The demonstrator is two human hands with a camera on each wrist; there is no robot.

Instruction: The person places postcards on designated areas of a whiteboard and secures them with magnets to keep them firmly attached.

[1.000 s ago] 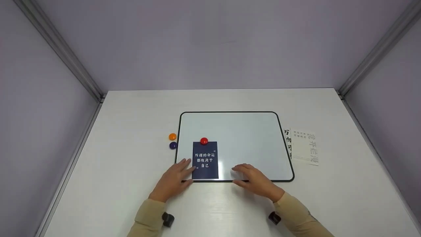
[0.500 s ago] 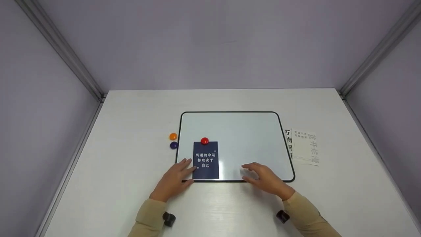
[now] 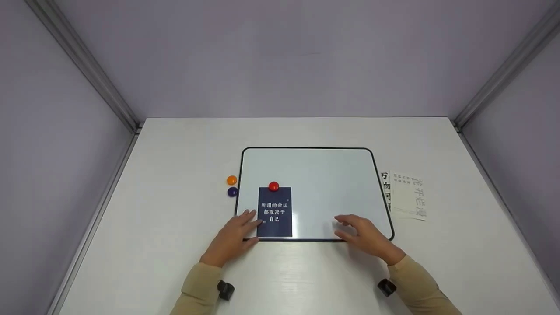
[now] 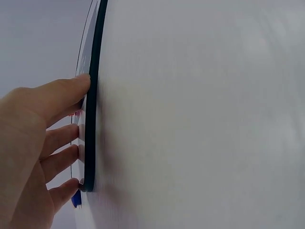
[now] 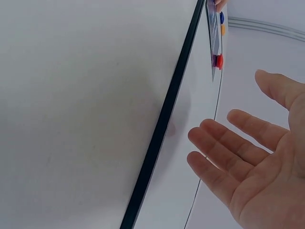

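One navy card (image 3: pixel 275 215), white characters (image 3: pixel 274 211), red magnet (image 3: pixel 274 186)

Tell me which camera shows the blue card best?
The head view: there the card lies facing the camera, white writing plain, left hand at its edge. The right wrist view shows it nearly edge-on, a thin strip; the left wrist view gives only a slanted sliver beyond that hand.

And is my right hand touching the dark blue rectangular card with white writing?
No, in the head view your right hand is over the black-framed whiteboard, with bare board between it and the card.
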